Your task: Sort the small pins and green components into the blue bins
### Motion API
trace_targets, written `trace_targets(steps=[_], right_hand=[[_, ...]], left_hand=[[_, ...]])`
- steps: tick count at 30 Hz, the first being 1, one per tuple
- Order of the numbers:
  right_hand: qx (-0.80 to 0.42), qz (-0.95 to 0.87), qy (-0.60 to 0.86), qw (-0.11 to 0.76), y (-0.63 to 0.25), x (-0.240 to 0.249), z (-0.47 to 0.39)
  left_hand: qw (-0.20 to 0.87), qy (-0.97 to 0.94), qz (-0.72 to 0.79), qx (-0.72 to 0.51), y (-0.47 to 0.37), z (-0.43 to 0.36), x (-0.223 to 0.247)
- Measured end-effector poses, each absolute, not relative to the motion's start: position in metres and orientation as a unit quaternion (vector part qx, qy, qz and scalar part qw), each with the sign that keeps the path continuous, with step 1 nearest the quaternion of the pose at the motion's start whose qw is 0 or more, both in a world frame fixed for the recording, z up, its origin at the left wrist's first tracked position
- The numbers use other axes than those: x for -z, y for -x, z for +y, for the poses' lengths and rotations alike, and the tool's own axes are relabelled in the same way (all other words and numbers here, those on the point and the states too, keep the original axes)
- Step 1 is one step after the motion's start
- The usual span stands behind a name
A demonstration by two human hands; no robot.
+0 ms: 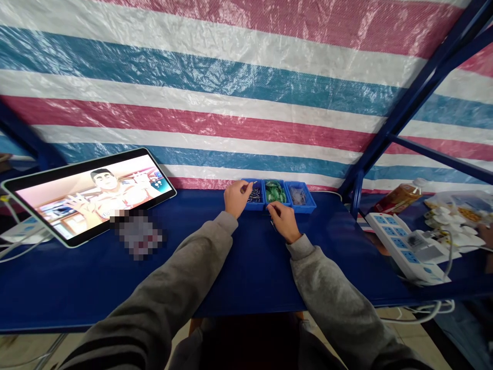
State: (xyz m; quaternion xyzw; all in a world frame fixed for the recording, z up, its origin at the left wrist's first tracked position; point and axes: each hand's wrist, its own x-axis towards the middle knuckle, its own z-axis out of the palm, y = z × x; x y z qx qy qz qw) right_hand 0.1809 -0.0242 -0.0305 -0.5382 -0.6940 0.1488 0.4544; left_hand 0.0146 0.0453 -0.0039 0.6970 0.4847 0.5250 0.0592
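Note:
Three small blue trays stand side by side near the back of the blue table. Dark and silvery small parts point(255, 195) lie in the left tray, green pieces point(275, 191) in the middle one, and pale translucent pieces point(298, 196) in the right tray point(305, 209). Over the left tray's left edge, my left hand point(235, 198) has its fingers pinched on a tiny item too small to name. My right hand point(284, 220) is in front of the middle tray, fingers closed, with a thin dark thing partly showing under them.
A lit tablet point(96, 195) leans at the left, with a blurred-out item point(140, 236) before it. To the right are a white power strip point(404, 246), a bottle point(400, 197) and a plastic container point(462, 200). Blue frame bars rise at both sides before a striped sheet.

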Motion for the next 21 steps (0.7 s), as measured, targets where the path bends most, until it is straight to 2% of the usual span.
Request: trace_targets(steps=[5, 10, 12, 18, 21], right_hand=[[-0.119, -0.691, 0.553, 0.45, -0.184, 0.032, -0.022], [-0.089, -0.641, 0.623, 0.439, -0.197, 0.025, -0.019], [-0.081, -0.621, 0.673, 0.395, -0.203, 0.021, -0.019], [-0.092, -0.634, 0.749, 0.171, -0.206, 0.014, -0.022], [-0.08, -0.633, 0.761, 0.116, -0.205, 0.014, -0.024]], left_hand=[[0.083, -0.722, 0.509, -0.462, -0.013, 0.052, 0.005], [0.119, -0.791, 0.429, -0.419, 0.006, 0.017, 0.023], [0.129, -0.812, 0.403, -0.402, 0.012, 0.004, 0.029], [0.143, -0.839, 0.382, -0.361, 0.012, -0.008, 0.035], [0.141, -0.848, 0.367, -0.357, 0.009, -0.007, 0.036]])
